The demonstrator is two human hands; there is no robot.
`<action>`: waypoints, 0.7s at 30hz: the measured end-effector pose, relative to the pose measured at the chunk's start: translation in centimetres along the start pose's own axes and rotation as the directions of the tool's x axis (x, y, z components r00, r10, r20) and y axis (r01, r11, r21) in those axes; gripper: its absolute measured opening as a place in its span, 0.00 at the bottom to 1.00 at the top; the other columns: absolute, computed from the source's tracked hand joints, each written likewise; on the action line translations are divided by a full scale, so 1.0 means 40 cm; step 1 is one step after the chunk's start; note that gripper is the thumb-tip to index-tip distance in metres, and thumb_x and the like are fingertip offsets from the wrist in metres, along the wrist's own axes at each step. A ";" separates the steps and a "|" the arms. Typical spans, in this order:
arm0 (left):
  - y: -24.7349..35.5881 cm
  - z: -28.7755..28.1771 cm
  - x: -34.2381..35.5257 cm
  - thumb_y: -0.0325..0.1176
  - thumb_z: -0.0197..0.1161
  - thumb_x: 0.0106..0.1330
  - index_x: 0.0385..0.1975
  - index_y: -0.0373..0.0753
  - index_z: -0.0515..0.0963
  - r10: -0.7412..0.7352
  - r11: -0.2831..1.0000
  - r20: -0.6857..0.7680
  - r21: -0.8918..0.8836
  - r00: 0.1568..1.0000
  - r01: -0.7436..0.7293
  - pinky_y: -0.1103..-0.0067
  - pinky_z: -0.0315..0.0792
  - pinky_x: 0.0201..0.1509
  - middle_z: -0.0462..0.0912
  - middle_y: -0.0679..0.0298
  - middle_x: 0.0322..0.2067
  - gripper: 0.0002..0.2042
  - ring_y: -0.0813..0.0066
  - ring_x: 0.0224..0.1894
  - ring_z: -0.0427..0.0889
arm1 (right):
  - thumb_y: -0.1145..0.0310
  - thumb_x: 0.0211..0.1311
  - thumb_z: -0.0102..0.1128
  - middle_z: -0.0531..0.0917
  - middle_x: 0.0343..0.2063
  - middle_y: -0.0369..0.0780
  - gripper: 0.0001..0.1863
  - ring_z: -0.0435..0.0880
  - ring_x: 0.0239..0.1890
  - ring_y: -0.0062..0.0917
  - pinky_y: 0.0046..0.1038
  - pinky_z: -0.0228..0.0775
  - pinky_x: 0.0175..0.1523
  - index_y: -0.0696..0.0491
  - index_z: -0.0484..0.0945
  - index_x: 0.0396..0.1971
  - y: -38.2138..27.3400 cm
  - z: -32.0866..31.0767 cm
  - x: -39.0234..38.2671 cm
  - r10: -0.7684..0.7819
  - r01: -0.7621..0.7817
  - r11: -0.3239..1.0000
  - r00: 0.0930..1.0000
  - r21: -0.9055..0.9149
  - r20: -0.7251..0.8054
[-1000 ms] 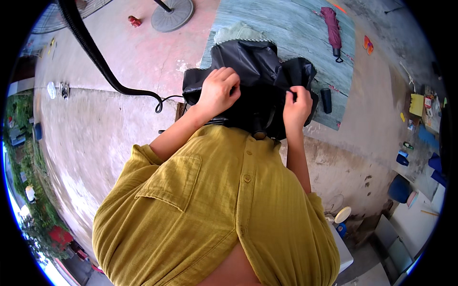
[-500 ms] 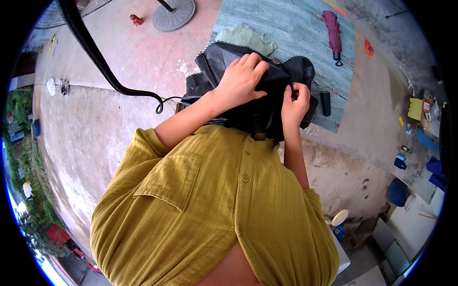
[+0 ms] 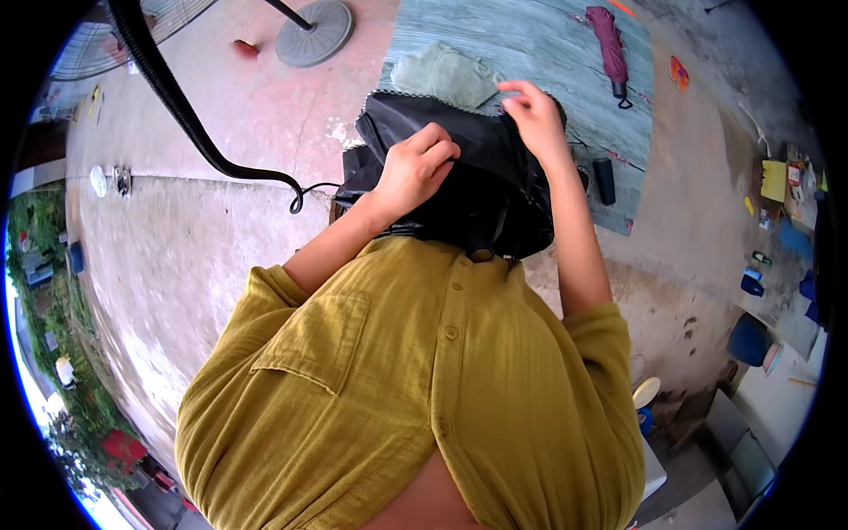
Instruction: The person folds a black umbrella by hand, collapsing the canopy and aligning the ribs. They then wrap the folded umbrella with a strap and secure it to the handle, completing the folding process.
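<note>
A black fabric bag (image 3: pixel 415 122) with a light, toothed-looking trim along its far edge lies against my front, on the near side of the blue wood-patterned tabletop (image 3: pixel 530 35). My left hand (image 3: pixel 415 170) is closed on the fabric at the bag's left middle, fingers bent inward. Over the bag's far right part is my right hand (image 3: pixel 534 122), with thumb and forefinger apart and nothing visible between them. Just past those fingertips, a crumpled pale green cloth (image 3: pixel 446 75) rests on the tabletop. The bag's inside is too dark to make out.
On the tabletop lie a folded maroon umbrella (image 3: pixel 606 44) and a black cylinder (image 3: pixel 604 181). A black flexible cord (image 3: pixel 203 146) arches in from the upper left. A round grey stand base (image 3: pixel 314 35) is on the floor beyond; a dark blue bucket (image 3: pixel 749 341) stands at right.
My right hand has moved away from me, from the bag's right side to its far edge. My left hand has drawn nearer and its fingers have curled in. The bag's right flap has shifted.
</note>
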State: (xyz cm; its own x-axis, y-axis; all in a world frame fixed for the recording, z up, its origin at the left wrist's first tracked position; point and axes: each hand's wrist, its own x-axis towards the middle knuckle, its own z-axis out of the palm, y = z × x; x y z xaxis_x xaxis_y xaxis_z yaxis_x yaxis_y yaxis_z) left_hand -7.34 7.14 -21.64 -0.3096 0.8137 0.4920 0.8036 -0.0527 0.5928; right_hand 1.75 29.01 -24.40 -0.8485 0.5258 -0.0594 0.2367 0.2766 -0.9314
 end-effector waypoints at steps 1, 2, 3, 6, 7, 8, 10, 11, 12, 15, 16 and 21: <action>0.002 0.000 0.001 0.17 0.65 0.45 0.29 0.38 0.74 0.009 1.000 -0.005 -0.007 1.000 -0.009 0.73 0.73 0.31 0.73 0.61 0.31 0.12 0.62 0.31 0.78 | 0.69 0.62 0.56 0.81 0.42 0.42 0.16 0.80 0.46 0.27 0.26 0.70 0.51 0.58 0.74 0.48 0.010 0.029 0.057 -0.061 0.059 0.998 0.994 0.030 0.092; 0.006 0.000 0.004 0.17 0.65 0.45 0.29 0.38 0.75 0.019 1.000 -0.008 -0.013 1.000 -0.019 0.73 0.73 0.31 0.73 0.61 0.31 0.12 0.62 0.31 0.78 | 0.68 0.62 0.57 0.81 0.43 0.43 0.18 0.79 0.47 0.29 0.27 0.69 0.52 0.58 0.74 0.50 0.021 0.069 0.108 -0.125 0.115 0.991 0.976 0.065 0.180; 0.010 -0.001 0.005 0.17 0.65 0.45 0.28 0.38 0.75 0.027 1.000 -0.016 -0.007 0.999 -0.027 0.73 0.73 0.31 0.73 0.61 0.31 0.11 0.62 0.31 0.78 | 0.68 0.62 0.57 0.81 0.45 0.42 0.18 0.76 0.51 0.27 0.28 0.67 0.55 0.56 0.73 0.51 0.032 0.111 0.154 -0.090 0.076 0.995 0.963 0.066 0.253; 0.013 -0.006 0.008 0.18 0.66 0.46 0.25 0.37 0.74 0.043 0.999 -0.054 0.007 0.998 -0.043 0.73 0.72 0.30 0.73 0.62 0.29 0.10 0.63 0.30 0.77 | 0.68 0.60 0.60 0.81 0.43 0.40 0.19 0.75 0.51 0.25 0.27 0.67 0.56 0.55 0.73 0.51 0.037 0.170 0.247 0.104 -0.063 0.994 0.824 -0.092 0.557; 0.007 -0.006 0.003 0.18 0.66 0.46 0.24 0.37 0.73 0.044 0.999 -0.069 0.010 0.997 -0.044 0.73 0.72 0.30 0.72 0.62 0.28 0.09 0.63 0.29 0.76 | 0.68 0.60 0.61 0.81 0.42 0.40 0.19 0.77 0.49 0.24 0.27 0.68 0.55 0.55 0.73 0.51 0.045 0.182 0.276 0.190 -0.095 0.979 0.735 -0.178 0.651; -0.001 -0.007 -0.001 0.19 0.66 0.47 0.23 0.37 0.73 0.048 0.999 -0.082 0.011 0.996 -0.047 0.73 0.71 0.29 0.72 0.62 0.28 0.09 0.63 0.29 0.75 | 0.68 0.59 0.62 0.82 0.40 0.39 0.19 0.77 0.47 0.23 0.27 0.68 0.54 0.54 0.73 0.50 0.054 0.184 0.304 0.180 -0.207 0.978 0.757 -0.029 0.628; -0.018 -0.009 -0.018 0.19 0.66 0.47 0.23 0.37 0.72 0.026 0.999 -0.100 0.039 0.995 -0.022 0.72 0.70 0.29 0.72 0.62 0.27 0.09 0.62 0.29 0.75 | 0.68 0.58 0.63 0.82 0.37 0.38 0.18 0.79 0.42 0.20 0.26 0.70 0.51 0.54 0.74 0.48 0.090 0.183 0.347 0.181 -0.401 0.875 0.792 0.272 0.583; -0.024 -0.013 -0.025 0.19 0.66 0.47 0.22 0.36 0.72 0.014 0.999 -0.108 0.051 0.994 -0.009 0.72 0.70 0.29 0.71 0.62 0.27 0.09 0.62 0.29 0.75 | 0.67 0.58 0.64 0.81 0.33 0.34 0.16 0.79 0.37 0.17 0.24 0.70 0.46 0.53 0.75 0.46 0.101 0.183 0.359 0.185 -0.465 0.797 0.795 0.384 0.578; -0.032 -0.016 -0.026 0.15 0.67 0.45 0.22 0.36 0.72 -0.009 0.997 -0.139 0.070 0.990 0.019 0.76 0.71 0.28 0.72 0.62 0.27 0.10 0.66 0.25 0.75 | 0.67 0.58 0.64 0.81 0.34 0.34 0.17 0.79 0.38 0.18 0.24 0.70 0.47 0.52 0.74 0.46 0.098 0.189 0.356 0.208 -0.430 0.831 0.828 0.353 0.520; -0.024 -0.025 -0.031 0.14 0.62 0.46 0.24 0.35 0.71 -0.208 0.977 -0.190 -0.083 0.959 0.196 0.78 0.68 0.25 0.71 0.62 0.26 0.10 0.73 0.23 0.74 | 0.65 0.56 0.66 0.82 0.35 0.40 0.23 0.80 0.41 0.22 0.30 0.70 0.49 0.55 0.72 0.51 0.037 0.181 0.313 0.173 -0.242 0.937 0.947 0.252 0.270; -0.022 -0.029 -0.028 0.13 0.61 0.47 0.25 0.35 0.71 -0.227 0.972 -0.187 -0.104 0.956 0.211 0.79 0.67 0.25 0.71 0.63 0.27 0.10 0.75 0.23 0.73 | 0.65 0.57 0.65 0.82 0.35 0.41 0.24 0.81 0.40 0.22 0.29 0.71 0.48 0.56 0.71 0.52 0.034 0.156 0.308 0.089 -0.122 0.970 0.984 0.211 0.157; -0.020 -0.038 -0.034 0.13 0.53 0.46 0.29 0.35 0.71 -0.375 0.922 -0.224 -0.189 0.899 0.337 0.83 0.63 0.23 0.70 0.63 0.32 0.12 0.78 0.20 0.67 | 0.76 0.62 0.55 0.82 0.35 0.41 0.12 0.81 0.34 0.21 0.21 0.73 0.40 0.59 0.72 0.46 -0.050 -0.070 0.064 -0.062 0.158 0.959 0.927 0.234 -0.371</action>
State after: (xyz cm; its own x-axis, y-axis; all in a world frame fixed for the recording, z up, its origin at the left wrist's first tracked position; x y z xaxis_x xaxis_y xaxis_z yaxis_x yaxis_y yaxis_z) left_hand -8.33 5.21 -21.82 -0.6938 0.6218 0.3632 0.5408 0.1168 0.8330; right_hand 0.41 32.05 -21.70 -0.6253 0.7684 0.1363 -0.0183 0.1601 -0.9869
